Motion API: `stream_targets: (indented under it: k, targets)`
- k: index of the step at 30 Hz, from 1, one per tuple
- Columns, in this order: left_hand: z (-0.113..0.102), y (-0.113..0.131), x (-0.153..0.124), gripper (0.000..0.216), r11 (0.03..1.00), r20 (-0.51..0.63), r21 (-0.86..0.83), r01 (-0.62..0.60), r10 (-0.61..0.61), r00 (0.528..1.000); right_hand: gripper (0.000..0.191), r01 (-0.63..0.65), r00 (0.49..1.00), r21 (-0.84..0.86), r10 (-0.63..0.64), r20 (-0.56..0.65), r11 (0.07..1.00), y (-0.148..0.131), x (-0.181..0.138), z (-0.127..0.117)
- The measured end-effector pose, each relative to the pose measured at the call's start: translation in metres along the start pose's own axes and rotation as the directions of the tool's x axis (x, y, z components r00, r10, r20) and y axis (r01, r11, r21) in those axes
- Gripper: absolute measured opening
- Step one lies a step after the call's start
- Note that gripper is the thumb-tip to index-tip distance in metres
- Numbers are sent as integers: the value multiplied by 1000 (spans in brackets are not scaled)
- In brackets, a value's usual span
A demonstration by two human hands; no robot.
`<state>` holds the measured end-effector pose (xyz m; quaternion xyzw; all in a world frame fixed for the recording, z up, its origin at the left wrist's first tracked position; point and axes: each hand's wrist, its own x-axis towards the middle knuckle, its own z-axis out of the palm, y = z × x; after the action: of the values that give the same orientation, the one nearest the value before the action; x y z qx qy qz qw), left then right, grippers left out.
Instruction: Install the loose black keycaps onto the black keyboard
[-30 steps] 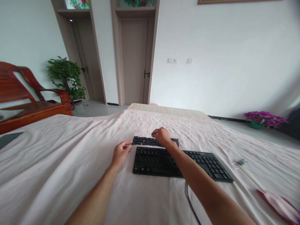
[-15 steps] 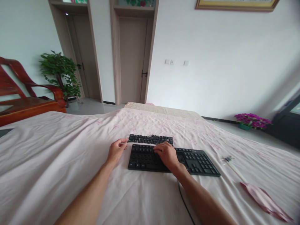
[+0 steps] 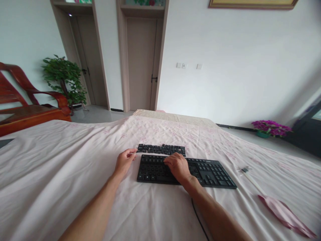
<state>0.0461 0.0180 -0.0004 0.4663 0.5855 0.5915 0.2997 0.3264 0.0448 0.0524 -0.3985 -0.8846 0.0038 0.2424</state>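
A black computer keyboard (image 3: 220,172) lies on the pink-white cloth, with many keys off its left part, where dark round key seats show. Behind it runs a strip of loose black keycaps (image 3: 160,149), set in rows. My right hand (image 3: 178,165) is over the keyboard's upper middle, fingers bunched and pressed down at its number row; whatever is under the fingertips is hidden. My left hand (image 3: 124,161) rests on the cloth at the left end of the keycaps. Its thumb and forefinger point at the end keycap, slightly apart.
A black cable (image 3: 198,217) runs from the keyboard toward me under my right forearm. At right lie a pale stick with a pink cloth (image 3: 286,214) and a small dark piece (image 3: 245,170). A wooden chair (image 3: 32,100) stands beyond the left side.
Both hands stay in almost the same places. My right hand has shifted only very slightly at the keyboard; the keyboard and loose keycaps look the same.
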Motion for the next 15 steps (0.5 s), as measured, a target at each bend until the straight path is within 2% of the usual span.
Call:
stream_targets:
  k: [10,15]
  targets:
    - [0,-3,0,39,1000,-19,-30,11,-11,1000,20,54,998,23,-53,-15,998,1,1,-3]
    - [-1,-5,1,38,1000,-3,2,5,-5,1000,29,71,997,-25,-71,2,997,0,-1,-4]
